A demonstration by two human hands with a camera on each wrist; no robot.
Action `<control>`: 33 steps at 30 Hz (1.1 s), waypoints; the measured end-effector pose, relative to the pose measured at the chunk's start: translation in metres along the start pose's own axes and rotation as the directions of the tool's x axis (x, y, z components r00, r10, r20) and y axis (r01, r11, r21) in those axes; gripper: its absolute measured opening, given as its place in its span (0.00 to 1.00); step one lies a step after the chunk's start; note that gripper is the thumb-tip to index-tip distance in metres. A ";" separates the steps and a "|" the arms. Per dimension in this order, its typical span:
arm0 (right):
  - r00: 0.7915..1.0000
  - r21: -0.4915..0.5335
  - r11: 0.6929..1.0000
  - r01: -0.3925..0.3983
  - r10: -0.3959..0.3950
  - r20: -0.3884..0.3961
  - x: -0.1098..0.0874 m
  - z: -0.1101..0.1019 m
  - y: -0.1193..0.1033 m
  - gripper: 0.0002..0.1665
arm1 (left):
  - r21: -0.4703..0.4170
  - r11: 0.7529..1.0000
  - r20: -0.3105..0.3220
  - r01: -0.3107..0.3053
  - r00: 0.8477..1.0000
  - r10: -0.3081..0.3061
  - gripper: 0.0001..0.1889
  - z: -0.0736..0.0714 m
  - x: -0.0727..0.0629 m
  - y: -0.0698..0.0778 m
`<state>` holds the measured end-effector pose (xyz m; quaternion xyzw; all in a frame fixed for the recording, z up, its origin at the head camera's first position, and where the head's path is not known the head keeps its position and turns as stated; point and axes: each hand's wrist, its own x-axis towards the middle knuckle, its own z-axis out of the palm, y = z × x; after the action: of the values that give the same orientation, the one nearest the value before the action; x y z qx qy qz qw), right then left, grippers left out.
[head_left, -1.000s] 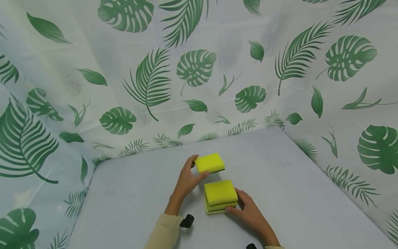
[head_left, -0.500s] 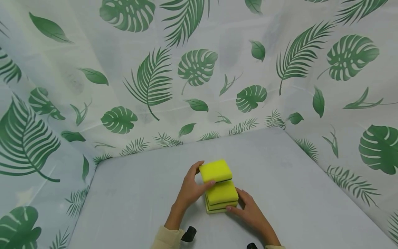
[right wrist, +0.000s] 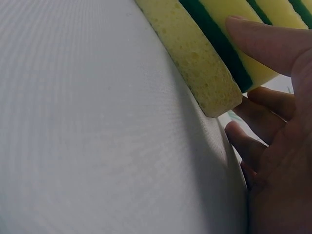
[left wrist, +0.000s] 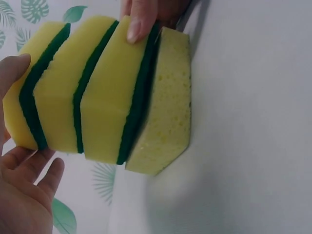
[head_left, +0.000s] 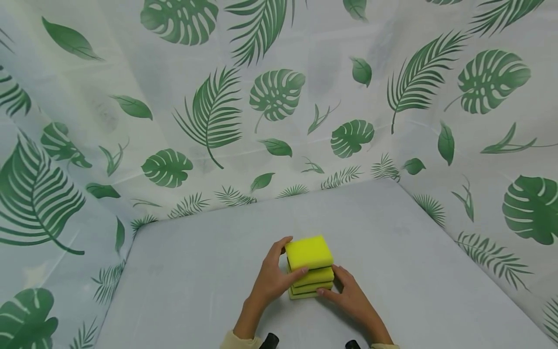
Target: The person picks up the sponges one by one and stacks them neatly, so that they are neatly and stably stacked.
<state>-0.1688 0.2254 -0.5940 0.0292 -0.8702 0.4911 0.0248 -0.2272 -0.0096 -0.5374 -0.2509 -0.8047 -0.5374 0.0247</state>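
Several sponges stand stacked on the table in front of me. My left hand holds the top yellow sponge between thumb and fingers; its green scouring side faces down onto the yellow sponge beneath. My right hand grips the lower stack from the right, its thumb on the yellow sponge just above the bottom one. Lowest is a paler, porous sponge, flat on the table. In the right wrist view, the top of the stack is cut off by the frame edge.
The stack stands on a pale, smooth table. White cloth walls with green leaf prints rise behind it and on both sides. Black wrist cameras sit close above the table near the sleeves.
My left hand has brought the top sponge down and to the right, from behind the stack onto it. My right hand has stayed at the lower sponges.
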 end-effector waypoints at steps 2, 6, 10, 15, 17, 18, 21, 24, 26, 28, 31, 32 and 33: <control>1.000 -0.002 1.000 0.006 -0.006 0.000 0.000 0.000 0.000 0.44 | 0.005 1.000 0.002 -0.018 1.000 0.018 0.44 0.000 -0.002 0.000; 1.000 -0.015 1.000 -0.003 0.003 0.005 0.001 0.000 0.000 0.46 | 0.013 0.999 -0.004 -0.037 0.999 0.038 0.44 0.002 -0.005 -0.001; 0.999 -0.027 0.999 -0.030 0.030 0.012 0.001 0.001 -0.001 0.49 | 0.018 0.999 -0.009 -0.040 0.999 0.040 0.43 0.004 -0.009 -0.002; 0.999 -0.024 0.999 -0.041 0.042 0.009 0.000 0.001 -0.002 0.49 | 0.027 0.998 -0.006 -0.048 0.999 0.048 0.42 0.005 -0.011 -0.003; 0.999 -0.025 0.999 -0.040 0.040 0.008 0.000 0.001 -0.002 0.49 | 0.031 0.998 -0.007 -0.049 0.999 0.049 0.42 0.006 -0.011 -0.004; 0.999 -0.029 0.999 -0.039 0.040 0.007 0.000 0.001 -0.003 0.49 | 0.029 0.998 -0.008 -0.049 0.999 0.049 0.42 0.006 -0.011 -0.004; 0.999 -0.029 0.999 -0.041 0.041 0.011 0.000 0.000 -0.003 0.48 | 0.028 0.999 -0.009 -0.047 0.999 0.047 0.42 0.006 -0.012 -0.004; 0.999 -0.028 0.998 -0.050 0.050 0.013 0.000 -0.001 -0.003 0.48 | 0.023 0.999 -0.006 -0.043 0.999 0.043 0.42 0.007 -0.012 -0.005; 0.998 -0.032 0.998 -0.054 0.055 0.016 0.001 -0.001 -0.003 0.48 | 0.025 0.999 -0.004 -0.039 0.999 0.039 0.42 0.007 -0.012 -0.006; 0.998 -0.038 0.998 -0.059 0.060 0.019 0.002 -0.001 -0.002 0.49 | 0.028 0.999 -0.001 -0.036 0.999 0.036 0.42 0.007 -0.013 -0.007; 0.998 -0.044 0.997 -0.057 0.058 0.021 0.003 0.001 -0.001 0.49 | 0.024 0.999 0.005 -0.027 1.000 0.027 0.43 0.007 -0.014 -0.008; 0.998 -0.041 0.998 -0.057 0.058 0.023 0.003 0.001 -0.001 0.49 | 0.021 1.000 0.006 -0.020 1.000 0.020 0.44 0.007 -0.014 -0.008; 0.998 -0.036 0.998 -0.056 0.056 0.026 0.003 0.002 -0.001 0.49 | 0.021 1.000 0.006 -0.015 1.000 0.014 0.44 0.006 -0.015 -0.008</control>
<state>-0.1719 0.2233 -0.5939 0.0110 -0.8795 0.4758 -0.0003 -0.2165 -0.0119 -0.5519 -0.2579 -0.8086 -0.5280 0.0290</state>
